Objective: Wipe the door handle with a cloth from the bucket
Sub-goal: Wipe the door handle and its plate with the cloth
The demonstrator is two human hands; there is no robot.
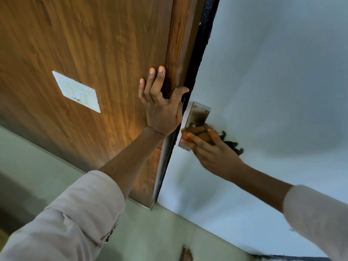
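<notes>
A pale blue-white door [273, 81] fills the right side. Its metal handle plate [197, 114] sits near the door's left edge. My right hand [212, 153] presses a brown cloth [201, 133] over the lower part of the plate, and the lever itself is hidden under cloth and fingers. A dark frayed end of the cloth [235, 146] sticks out to the right of my hand. My left hand [162, 108] lies flat on the wooden frame panel [94, 53], fingers spread, thumb hooked over its right edge beside the plate. No bucket is in view.
A white switch plate [77, 91] is set in the wooden panel to the left. A dark rubber strip [199, 53] runs between frame and door. Pale green floor tiles [160, 232] lie below. Both forearms wear light beige sleeves.
</notes>
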